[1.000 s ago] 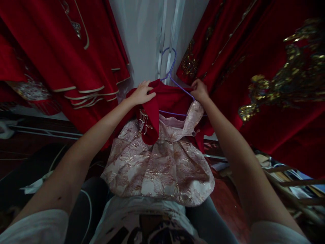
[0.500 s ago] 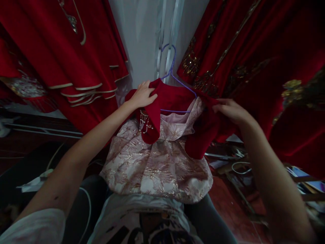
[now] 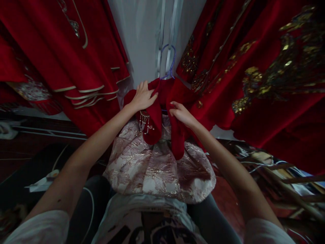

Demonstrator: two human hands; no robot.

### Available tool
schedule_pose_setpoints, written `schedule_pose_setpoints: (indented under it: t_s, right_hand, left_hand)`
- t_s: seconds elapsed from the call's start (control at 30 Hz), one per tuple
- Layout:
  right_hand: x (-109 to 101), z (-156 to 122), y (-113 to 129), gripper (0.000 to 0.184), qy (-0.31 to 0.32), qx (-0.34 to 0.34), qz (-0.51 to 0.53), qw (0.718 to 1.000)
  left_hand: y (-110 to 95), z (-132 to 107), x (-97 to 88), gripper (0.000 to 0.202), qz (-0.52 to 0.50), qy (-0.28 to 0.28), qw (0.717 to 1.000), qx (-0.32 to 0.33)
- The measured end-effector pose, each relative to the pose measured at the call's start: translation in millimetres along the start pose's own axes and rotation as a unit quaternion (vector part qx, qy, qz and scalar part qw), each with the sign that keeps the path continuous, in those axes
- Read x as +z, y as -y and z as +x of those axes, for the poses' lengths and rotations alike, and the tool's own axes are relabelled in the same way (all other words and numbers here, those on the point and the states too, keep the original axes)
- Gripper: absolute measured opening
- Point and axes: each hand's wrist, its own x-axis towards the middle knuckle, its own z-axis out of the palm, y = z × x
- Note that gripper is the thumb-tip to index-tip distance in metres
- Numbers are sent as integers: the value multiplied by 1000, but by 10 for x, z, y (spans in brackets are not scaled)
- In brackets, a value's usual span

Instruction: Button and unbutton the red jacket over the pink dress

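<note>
A small red jacket point(image 3: 153, 123) hangs over a pink brocade dress point(image 3: 152, 169) on a purple hanger point(image 3: 175, 57). My left hand point(image 3: 144, 97) grips the jacket's left front edge near the collar, above a beaded tassel ornament point(image 3: 144, 120). On the other side, my right hand point(image 3: 181, 113) pinches the right front edge between thumb and fingers. Both front panels hang close together, with a narrow gap where the dress bodice shows. The dress skirt spreads out in front of my lap. Most of the hanger's lower part is hidden by the jacket.
Red garments point(image 3: 83, 61) with pale trim hang at left; red garments with gold sequins point(image 3: 254, 84) hang at right. Metal rails point(image 3: 164, 30) run up the pale wall behind the hanger. A cluttered wooden rack point(image 3: 284, 176) stands low at right. A white cable point(image 3: 90, 206) lies at left.
My right hand has moved left, bringing the jacket's right front panel in toward the left one and covering more of the bodice and hanger. My left hand stays nearly in place.
</note>
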Motion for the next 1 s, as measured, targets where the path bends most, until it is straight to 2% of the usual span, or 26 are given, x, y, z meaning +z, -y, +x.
schedule_pose_setpoints:
  t_s: [0.13, 0.27, 0.4, 0.47, 0.53, 0.63, 0.7, 0.77, 0.87, 1.0]
  right_hand:
    - [-137, -42, -131, 16, -21, -6, -16, 1000]
    - [-141, -36, -198, 18, -17, -10, -13, 1000]
    - [-74, -39, -239, 21, -13, -28, 11, 999]
    - [-43, -56, -292, 25, -20, -57, 28, 998]
    - [-15, -82, -364, 28, -39, -88, 41, 995]
    - [20, -135, -464, 33, -67, -110, 44, 991]
    - [38, -170, -510, 37, -63, -118, 40, 990]
    - [52, -195, -545, 41, -49, -130, 43, 989]
    - [70, -211, -583, 41, -48, -146, 59, 986]
    - [83, -210, -599, 29, -84, -162, 52, 982]
  left_hand:
    - [-332, -334, 134, 30, 13, -43, 999, 8]
    - [-568, -617, 281, 26, 29, -17, 999, 24]
    - [-496, -634, 351, 22, -22, 17, 1000, -6]
    - [-437, -630, 411, 23, -105, 42, 993, -22]
    - [-414, -658, 503, 25, -221, 46, 973, -53]
    - [-441, -731, 643, 19, -363, -19, 924, -116]
    - [-474, -769, 696, 15, -406, -69, 899, -146]
    - [-499, -788, 707, 15, -426, -88, 887, -155]
    - [-512, -797, 667, 14, -424, -88, 890, -144]
    - [-517, -813, 575, 12, -377, -92, 916, -100]
